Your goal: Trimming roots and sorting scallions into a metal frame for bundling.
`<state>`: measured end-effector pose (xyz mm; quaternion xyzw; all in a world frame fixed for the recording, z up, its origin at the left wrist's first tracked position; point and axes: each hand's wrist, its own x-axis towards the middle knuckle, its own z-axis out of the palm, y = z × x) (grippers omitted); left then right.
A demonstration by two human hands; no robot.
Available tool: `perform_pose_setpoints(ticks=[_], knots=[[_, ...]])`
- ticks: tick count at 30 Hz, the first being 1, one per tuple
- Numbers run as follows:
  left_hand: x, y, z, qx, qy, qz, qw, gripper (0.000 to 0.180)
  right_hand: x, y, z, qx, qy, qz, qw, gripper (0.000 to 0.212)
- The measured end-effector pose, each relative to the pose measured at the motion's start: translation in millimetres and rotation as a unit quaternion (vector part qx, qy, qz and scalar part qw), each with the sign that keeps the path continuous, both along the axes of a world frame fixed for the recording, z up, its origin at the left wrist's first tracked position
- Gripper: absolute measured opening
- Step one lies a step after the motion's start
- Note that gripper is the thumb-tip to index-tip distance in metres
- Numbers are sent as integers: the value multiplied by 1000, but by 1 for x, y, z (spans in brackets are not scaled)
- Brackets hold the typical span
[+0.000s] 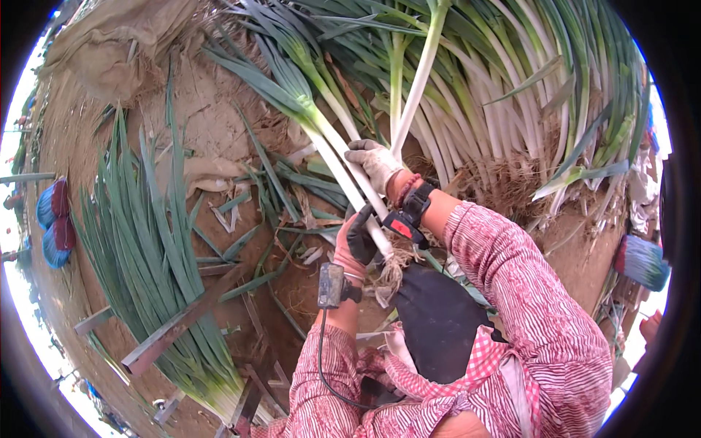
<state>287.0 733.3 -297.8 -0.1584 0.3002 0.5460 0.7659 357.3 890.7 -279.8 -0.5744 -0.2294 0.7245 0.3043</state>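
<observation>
Two or three long green onions (337, 150) with thick white stems slant across the middle, green leaves away from me and roots (391, 274) toward me. My left hand (354, 237), in a dark-palmed glove, is closed around the white stems a little above the roots. Higher up, my right hand (375, 164), in a pale glove, has its fingers curled over a stem. Just behind it, two more green onions (420, 87) stand upright, their lower ends hidden by that hand. I cannot tell whether it grips these too.
A large heap of green onions (511, 109) lies at the far right, roots toward me. Another bundle (150, 255) rests on a metal frame (182, 321) at the left. Stripped leaves (292, 182) litter the soil. Crumpled brown cloth (120, 44) lies far left. My dark-clad leg (442, 321) is close below.
</observation>
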Motion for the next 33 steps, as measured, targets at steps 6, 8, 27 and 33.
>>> perform_pose_setpoints(ticks=[6, 8, 27, 33], knots=[[-8, -5, 22, -6, 83, -56, 995, 26, 7, -8, 14, 58, -59, 25, 996, 32], [-20, -8, 28, -23, 124, -80, 989, 28, 27, -1, 15, 151, -174, 19, 973, 34], [-53, -29, 35, -80, 104, -41, 991, 25, 93, 63, -18, 341, -406, 31, 847, 23], [-66, -35, 73, 24, 284, -117, 951, 31, 35, -49, 84, 194, -208, 120, 951, 36]])
